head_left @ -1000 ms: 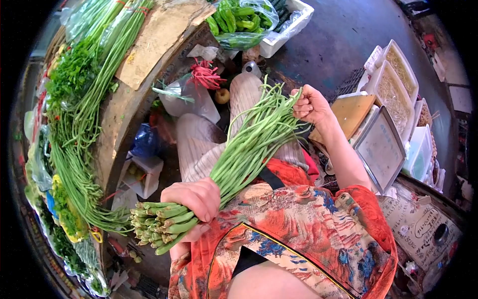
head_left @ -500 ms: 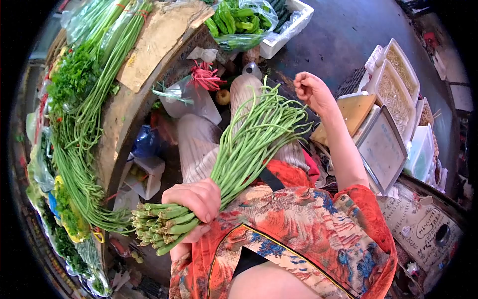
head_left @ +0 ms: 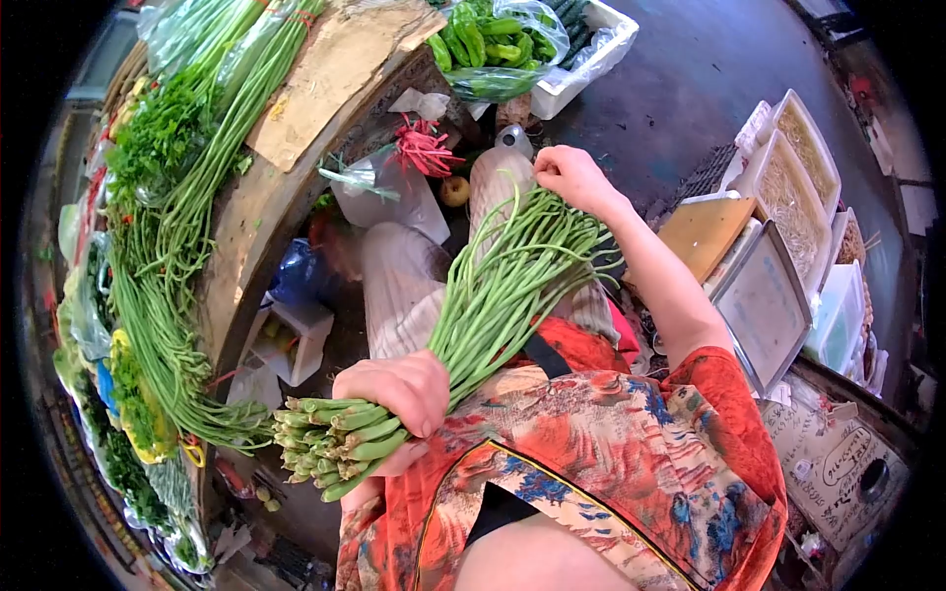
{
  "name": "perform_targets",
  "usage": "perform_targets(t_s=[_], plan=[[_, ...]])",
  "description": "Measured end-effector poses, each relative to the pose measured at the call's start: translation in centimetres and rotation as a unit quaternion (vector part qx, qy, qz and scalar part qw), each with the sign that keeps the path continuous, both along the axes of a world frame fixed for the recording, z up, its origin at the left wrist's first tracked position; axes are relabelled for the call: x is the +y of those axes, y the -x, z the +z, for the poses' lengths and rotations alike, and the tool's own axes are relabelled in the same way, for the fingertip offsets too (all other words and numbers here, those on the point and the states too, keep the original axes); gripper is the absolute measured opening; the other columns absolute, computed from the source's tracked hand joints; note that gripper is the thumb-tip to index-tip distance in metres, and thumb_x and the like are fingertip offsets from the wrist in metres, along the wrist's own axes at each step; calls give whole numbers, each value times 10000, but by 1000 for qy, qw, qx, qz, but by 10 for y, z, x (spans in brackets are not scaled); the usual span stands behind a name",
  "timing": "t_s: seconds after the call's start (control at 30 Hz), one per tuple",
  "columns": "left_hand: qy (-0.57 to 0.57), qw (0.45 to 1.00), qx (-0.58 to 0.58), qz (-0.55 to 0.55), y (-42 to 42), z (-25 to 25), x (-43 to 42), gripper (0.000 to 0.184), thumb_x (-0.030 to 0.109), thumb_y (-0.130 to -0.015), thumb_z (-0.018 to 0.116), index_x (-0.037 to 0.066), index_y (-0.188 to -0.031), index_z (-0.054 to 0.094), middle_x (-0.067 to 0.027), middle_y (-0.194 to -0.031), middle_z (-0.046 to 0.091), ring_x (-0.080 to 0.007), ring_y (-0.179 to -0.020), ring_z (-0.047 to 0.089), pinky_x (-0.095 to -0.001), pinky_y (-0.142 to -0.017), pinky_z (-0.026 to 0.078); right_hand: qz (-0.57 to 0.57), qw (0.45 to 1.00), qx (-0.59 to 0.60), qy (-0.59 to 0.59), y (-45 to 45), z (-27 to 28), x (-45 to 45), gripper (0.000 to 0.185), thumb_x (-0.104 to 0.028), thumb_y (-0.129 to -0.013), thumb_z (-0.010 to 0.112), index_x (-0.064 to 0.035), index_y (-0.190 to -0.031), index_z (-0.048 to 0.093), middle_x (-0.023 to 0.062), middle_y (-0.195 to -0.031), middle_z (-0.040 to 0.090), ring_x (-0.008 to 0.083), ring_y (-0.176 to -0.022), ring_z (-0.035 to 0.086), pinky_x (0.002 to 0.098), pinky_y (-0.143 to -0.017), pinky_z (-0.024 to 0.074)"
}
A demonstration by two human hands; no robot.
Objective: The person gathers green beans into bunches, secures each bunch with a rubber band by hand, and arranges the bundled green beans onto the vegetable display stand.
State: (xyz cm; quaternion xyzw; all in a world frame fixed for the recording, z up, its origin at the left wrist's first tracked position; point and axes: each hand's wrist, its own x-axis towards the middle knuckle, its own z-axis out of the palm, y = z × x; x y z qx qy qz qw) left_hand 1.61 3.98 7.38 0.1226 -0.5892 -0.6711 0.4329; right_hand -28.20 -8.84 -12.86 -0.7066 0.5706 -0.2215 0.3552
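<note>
A thick bunch of long green stalks point(head_left: 522, 266) with blunt, pale-brown cut ends lies slantwise across my lap. My left hand point(head_left: 399, 394) is wrapped round it near the cut ends, which stick out to the lower left. The thin, curling tips fan out toward the upper right. There my right hand point(head_left: 576, 179) is closed in a pinch at the edge of the tips. Whatever its fingertips hold, if anything, is too small to make out.
A curved wooden counter point(head_left: 232, 261) on the left carries leafy greens point(head_left: 163, 138) and more long stalks point(head_left: 163, 325). Ahead are green peppers point(head_left: 498, 44) in plastic and a white foam box point(head_left: 581, 74). To the right are trays point(head_left: 788, 197) and a flat-topped scale point(head_left: 761, 305). Red ties point(head_left: 424, 148) hang ahead.
My right hand has moved left and down to the tips of the bunch, its fingers now pinched together. My left hand keeps its hold on the bunch. The whole view has shifted slightly.
</note>
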Motion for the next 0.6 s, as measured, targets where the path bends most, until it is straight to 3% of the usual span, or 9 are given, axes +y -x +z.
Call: perform_targets(t_s=[0.1, 0.2, 0.33, 0.4, 0.6], plan=[[-1, 1000, 17, 5, 0, -4, 0, 196, 22, -603, 660, 54, -775, 570, -50, -586, 591, -205, -487, 530, -327, -559, 410, -96, 990, -79, -62, 10, 7, 7, 195, -144, -789, 672, 0, -920, 656, 150, -811, 665, 250, -759, 653, 348, -713, 513], [-1, 1000, 18, 7, -1, -6, 1, 191, 21, -599, 655, 60, -766, 570, -44, -576, 585, -204, -477, 527, -326, -551, 406, -131, 986, -94, -46, 30, -1, 15, 172, -117, -791, 685, 7, -904, 646, 133, -793, 661, 200, -752, 644, 318, -707, 509], [-19, 1000, 12, 9, 2, -1, 0, 198, 25, -597, 664, 66, -766, 570, -41, -578, 584, -201, -476, 529, -325, -538, 395, -126, 989, -59, -46, 58, -8, 26, 176, -115, -796, 675, 6, -917, 632, 137, -794, 660, 214, -759, 649, 331, -708, 512], [-67, 997, 16, 44, 4, 2, 3, 158, -1, -540, 641, 27, -683, 580, -82, -570, 578, -221, -488, 523, -343, -531, 380, -127, 990, -46, -45, 66, -7, 32, 182, -113, -788, 676, 3, -917, 622, 141, -801, 660, 229, -761, 649, 336, -710, 511], [-69, 996, 19, 48, 7, 2, 5, 143, -1, -560, 636, 28, -684, 572, -69, -581, 578, -207, -490, 516, -328, -527, 377, -128, 990, -6, -64, 68, -12, 41, 162, -103, -774, 670, 0, -886, 612, 143, -807, 659, 246, -757, 645, 343, -713, 507]])
